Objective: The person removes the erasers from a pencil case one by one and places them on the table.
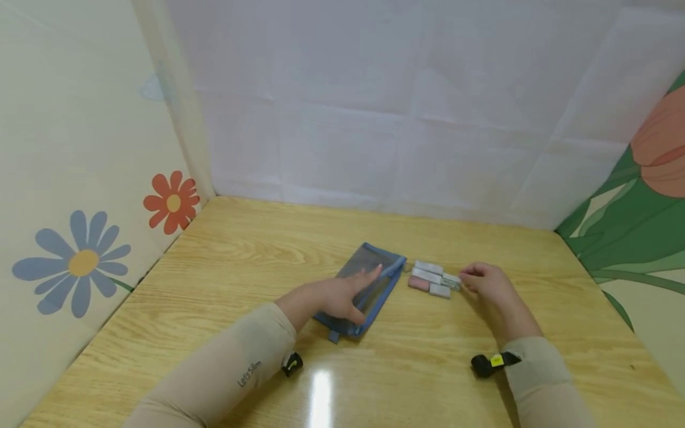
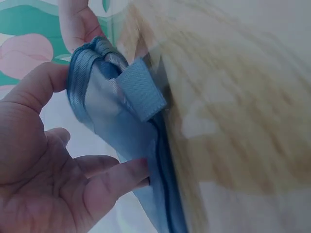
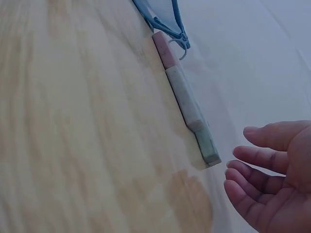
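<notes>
Two hands flank erasers [image 1: 432, 279]: left hand [image 1: 342, 295] holds pouch [image 1: 369, 279].

A glossy wooden table [image 1: 225, 279] carries a blue mesh pouch [image 1: 369, 279] and, just beside its right end, several small erasers [image 1: 433, 279].

From head height we look down on the wooden table [image 1: 214, 279]; both wrist views sit close, sharing, perhaps, the blue pouch [image 1: 369, 285].
</notes>
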A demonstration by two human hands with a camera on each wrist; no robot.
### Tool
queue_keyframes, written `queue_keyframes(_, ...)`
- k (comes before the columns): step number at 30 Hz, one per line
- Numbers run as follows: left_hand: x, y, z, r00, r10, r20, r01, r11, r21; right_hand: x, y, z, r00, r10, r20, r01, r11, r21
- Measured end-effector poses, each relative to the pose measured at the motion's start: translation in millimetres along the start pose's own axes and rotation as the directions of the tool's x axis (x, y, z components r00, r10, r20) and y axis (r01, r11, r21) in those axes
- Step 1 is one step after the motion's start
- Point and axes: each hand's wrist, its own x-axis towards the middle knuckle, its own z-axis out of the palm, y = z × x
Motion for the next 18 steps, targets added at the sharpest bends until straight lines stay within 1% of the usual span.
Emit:
queue_keyframes(2,0.1,0.2,-0.3,1.000,0.008,0.002,-0.008,1.000,-0.007,-1,-1,-4,1.000,-0.020,0.007,0.020,0.999,-0.026)
queue_keyframes(5,0.1,0.1,-2.1,1.000,0.024,-0.007,-0.025,0.999,-0.043,-2,-4,-11,0.997,-0.074,0.014,0.075,0.995,-0.066)
queue_keyframes(6,0.4,-0.6,-2.9,0.999,0.035,-0.016,-0.036,0.997,-0.063,-1,-6,-13,0.996,-0.092,0.016,0.093,0.992,-0.085)
queue_keyframes(8,0.3,-2.7,-5.0,0.999,0.033,-0.030,-0.036,0.993,-0.113,-1,-10,-17,0.992,-0.120,0.026,0.122,0.984,-0.132)
queue_keyframes(9,0.5,-4.7,-6.2,0.999,0.033,-0.042,-0.038,0.991,-0.132,0,-13,-19,0.990,-0.136,0.034,0.139,0.978,-0.156)
queue_keyframes(10,0.7,-6.8,-8.2,0.997,0.042,-0.067,-0.051,0.991,-0.127,1,-16,-22,0.988,-0.146,0.045,0.152,0.970,-0.188)
queue_keyframes(12,0.7,-11.7,-13.9,0.990,0.056,-0.131,-0.068,0.994,-0.086,3,-21,-26,0.985,-0.161,0.062,0.171,0.952,-0.254)
queue_keyframes(13,-0.3,-13.8,-17.8,0.983,0.055,-0.174,-0.064,0.997,-0.050,4,-24,-29,0.983,-0.170,0.065,0.182,0.940,-0.287)
queue_keyframes(14,-1.3,-16.2,-22.2,0.973,0.058,-0.223,-0.058,0.998,0.006,5,-27,-31,0.981,-0.185,0.062,0.196,0.928,-0.317)
queue_keyframes(15,-3.1,-18.0,-27.5,0.959,0.056,-0.279,-0.037,0.997,0.072,6,-29,-33,0.979,-0.196,0.057,0.204,0.915,-0.347)
queue_keyframes(16,-5.5,-19.8,-33.1,0.942,0.042,-0.333,0.004,0.991,0.137,8,-32,-36,0.977,-0.207,0.044,0.208,0.901,-0.380)
queue_keyframes(18,-11.4,-25.3,-44.4,0.909,-0.012,-0.417,0.120,0.965,0.232,9,-36,-40,0.971,-0.238,-0.002,0.214,0.880,-0.424)
